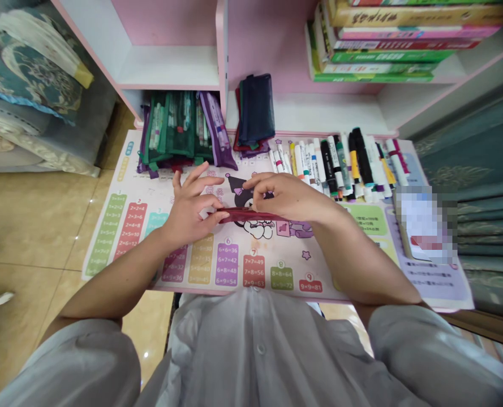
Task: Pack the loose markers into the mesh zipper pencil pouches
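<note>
A dark red pencil pouch (253, 215) is stretched level above the desk mat, seen nearly edge-on. My left hand (194, 206) pinches its left end between thumb and index finger, the other fingers spread. At the pouch's top edge, my right hand (283, 195) is closed with fingertips pinched together near the middle; the zipper there is too small to make out clearly. Beyond the hands lies a stack of flat mesh pouches (256, 113), dark blue on top. A row of markers (331, 164) spreads across the back right of the desk.
Green and purple mesh pouches filled with markers (179, 127) sit at the back left, partly under a shelf. Stacked books (387, 51) rest on the right shelf. A phone (425, 223) lies on the desk mat (319, 265) near its right edge, beside a curtain (480, 169).
</note>
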